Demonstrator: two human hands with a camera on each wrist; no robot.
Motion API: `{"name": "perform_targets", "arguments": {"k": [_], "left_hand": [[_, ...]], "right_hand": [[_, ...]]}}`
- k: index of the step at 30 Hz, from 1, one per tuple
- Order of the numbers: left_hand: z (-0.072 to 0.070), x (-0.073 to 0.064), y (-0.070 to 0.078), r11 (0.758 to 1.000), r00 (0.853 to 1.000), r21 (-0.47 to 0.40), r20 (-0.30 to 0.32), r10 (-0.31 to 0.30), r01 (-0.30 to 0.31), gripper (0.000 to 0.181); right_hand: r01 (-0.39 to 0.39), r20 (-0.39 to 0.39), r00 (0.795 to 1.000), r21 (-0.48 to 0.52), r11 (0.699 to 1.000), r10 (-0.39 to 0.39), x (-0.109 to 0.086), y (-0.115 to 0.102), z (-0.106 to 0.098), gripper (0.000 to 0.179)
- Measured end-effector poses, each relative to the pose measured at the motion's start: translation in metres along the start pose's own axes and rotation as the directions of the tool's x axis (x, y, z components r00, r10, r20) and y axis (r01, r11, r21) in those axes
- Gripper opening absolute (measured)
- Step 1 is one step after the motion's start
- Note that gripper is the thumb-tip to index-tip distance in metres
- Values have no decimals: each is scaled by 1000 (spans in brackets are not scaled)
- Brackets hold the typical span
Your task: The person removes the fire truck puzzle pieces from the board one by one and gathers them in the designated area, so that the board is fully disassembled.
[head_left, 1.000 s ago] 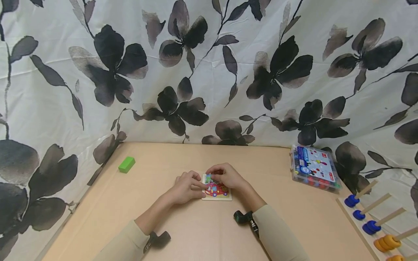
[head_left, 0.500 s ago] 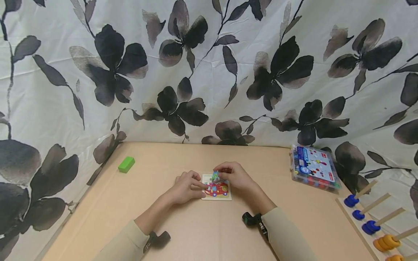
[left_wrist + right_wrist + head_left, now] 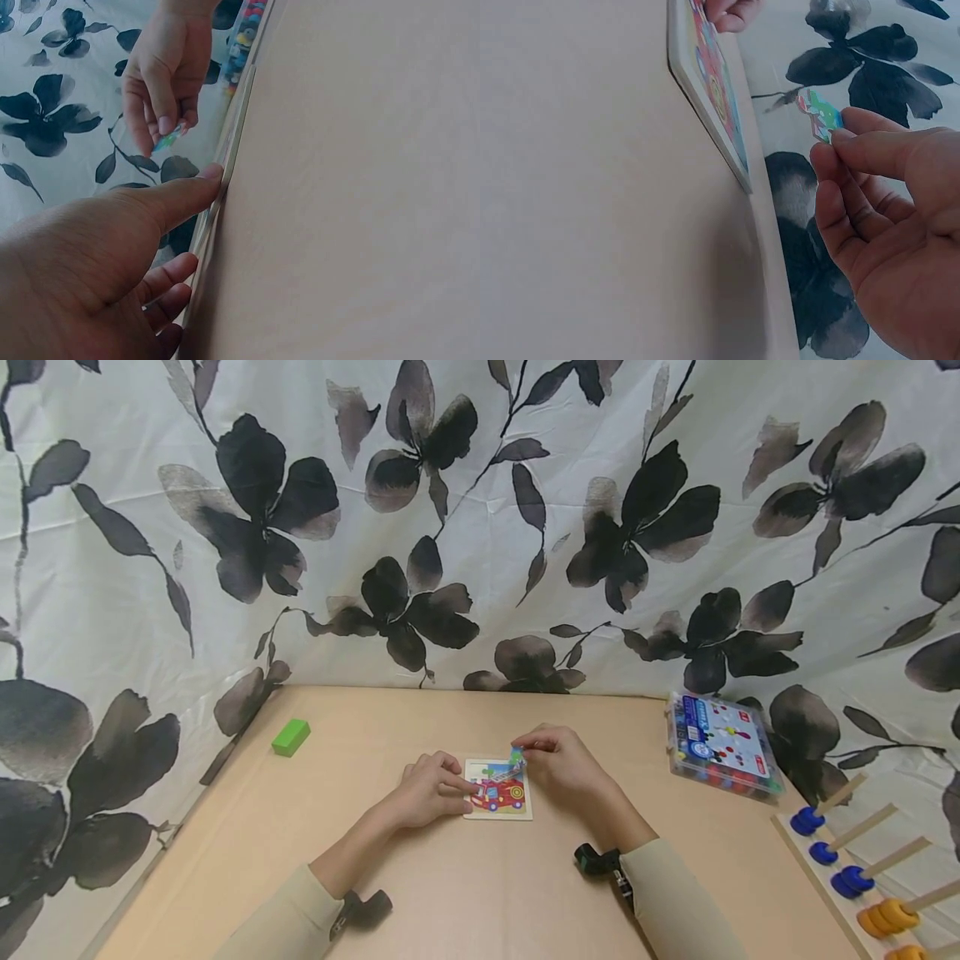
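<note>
A small puzzle piece (image 3: 823, 115), pinched in the fingertips of the right hand (image 3: 568, 768), is raised near the far right corner of the puzzle board (image 3: 510, 817).
The left hand (image 3: 427, 793), fingers loosely bent, touches the puzzle board's left edge; a green block (image 3: 291, 738) lies well left of it, a plastic case (image 3: 723, 747) well right.

Left of centre, a green block (image 3: 291, 737) lies on the table (image 3: 375, 727). At right lies a clear box (image 3: 723, 747); at lower right, a peg rack (image 3: 849, 915) with blue and orange rings (image 3: 852, 882). Flowered cloth (image 3: 480, 543) fills the top.
</note>
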State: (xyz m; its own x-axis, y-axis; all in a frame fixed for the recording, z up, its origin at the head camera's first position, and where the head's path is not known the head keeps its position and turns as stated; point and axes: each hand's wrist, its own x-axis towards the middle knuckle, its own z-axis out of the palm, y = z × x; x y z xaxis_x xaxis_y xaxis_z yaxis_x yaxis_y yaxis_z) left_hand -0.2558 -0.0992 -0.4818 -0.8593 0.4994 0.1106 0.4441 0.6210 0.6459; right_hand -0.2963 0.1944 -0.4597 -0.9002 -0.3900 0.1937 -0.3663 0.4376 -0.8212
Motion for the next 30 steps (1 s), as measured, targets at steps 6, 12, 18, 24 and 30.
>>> {"name": "perform_targets", "arguments": {"k": [6, 12, 18, 24, 30], "left_hand": [[-1, 0, 1, 1000, 1000, 3, -6, 0, 0, 26], [-1, 0, 1, 1000, 1000, -4, -11, 6, -6, 26], [-1, 0, 0, 1000, 1000, -5, -8, 0, 0, 26], [-1, 0, -2, 1000, 1000, -3, -3, -7, 7, 26], [0, 0, -1, 1000, 1000, -6, -13, -1, 1, 25]], "right_hand": [[-8, -21, 1000, -37, 999, 8, 0, 3, -10, 21], [-46, -43, 998, -45, 998, 44, -3, 9, -22, 22], [-46, -68, 997, -65, 997, 42, -4, 17, -33, 22], [-70, -79, 995, -92, 993, 62, -5, 25, -37, 21], [-88, -67, 995, -133, 987, 80, -6, 31, -40, 20]]}}
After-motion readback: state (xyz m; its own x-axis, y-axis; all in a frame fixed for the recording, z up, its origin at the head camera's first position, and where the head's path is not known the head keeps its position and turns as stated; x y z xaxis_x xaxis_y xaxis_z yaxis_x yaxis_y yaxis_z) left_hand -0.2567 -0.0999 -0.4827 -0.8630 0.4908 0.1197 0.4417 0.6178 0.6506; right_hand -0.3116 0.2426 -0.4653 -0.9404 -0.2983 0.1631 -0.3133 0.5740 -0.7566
